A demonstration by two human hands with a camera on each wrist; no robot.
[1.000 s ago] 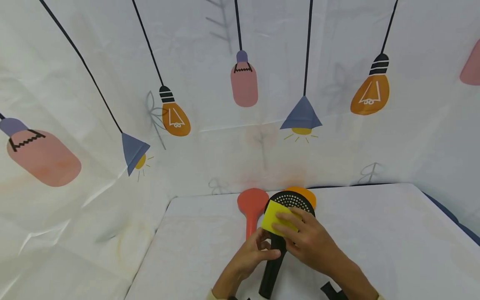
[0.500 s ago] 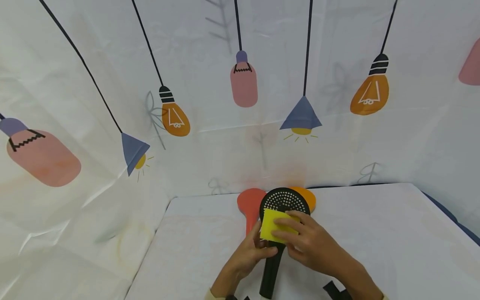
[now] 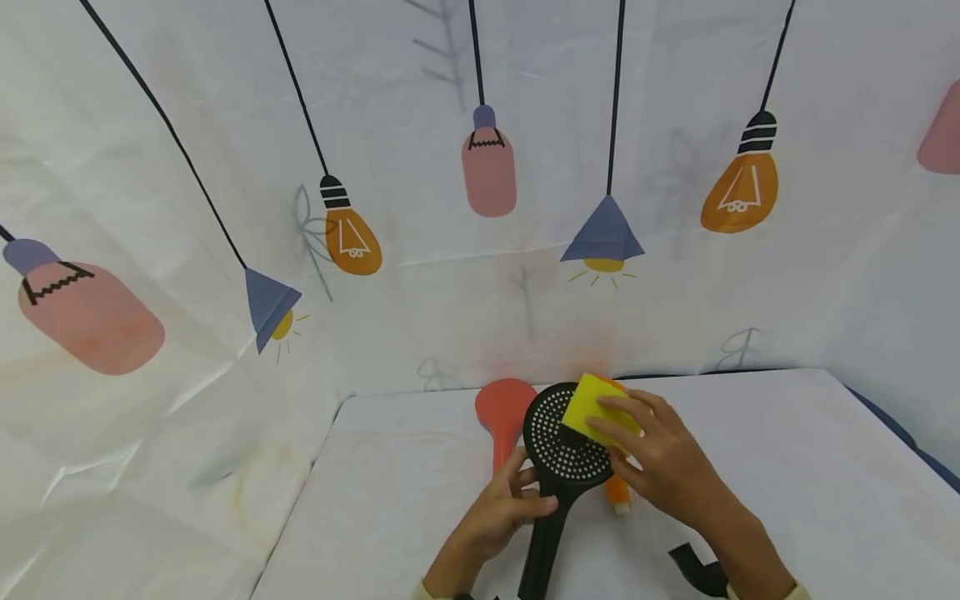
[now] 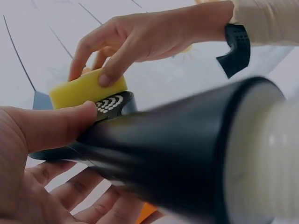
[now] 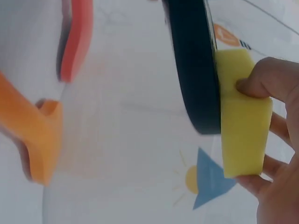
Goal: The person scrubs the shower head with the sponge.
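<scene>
My left hand (image 3: 498, 512) holds a black handheld shower head (image 3: 558, 450) near its neck, with the thumb over the front. The face has rows of pale nozzles and tilts up towards me. In the left wrist view, the handle (image 4: 173, 144) ends in a whitish threaded fitting (image 4: 275, 154). A yellow sponge (image 3: 592, 406) is pinched between the thumb and fingers of my right hand (image 3: 667, 458). It lies against the upper right part of the face. The right wrist view shows the sponge (image 5: 245, 130) flat against the black head (image 5: 194, 70).
Behind the black shower head, a red shower head (image 3: 504, 408) lies on the white tabletop (image 3: 390, 500). An orange one (image 3: 618, 493) with a pale handle end lies there too, mostly hidden. A patterned white sheet (image 3: 420, 317) hangs at the back. A black strap (image 3: 697, 571) is at my right wrist.
The sponge went down towards the neck, then up and right to the rim of the face with my right hand. The shower head has tilted left, uncovering its nozzles and the orange handle end.
</scene>
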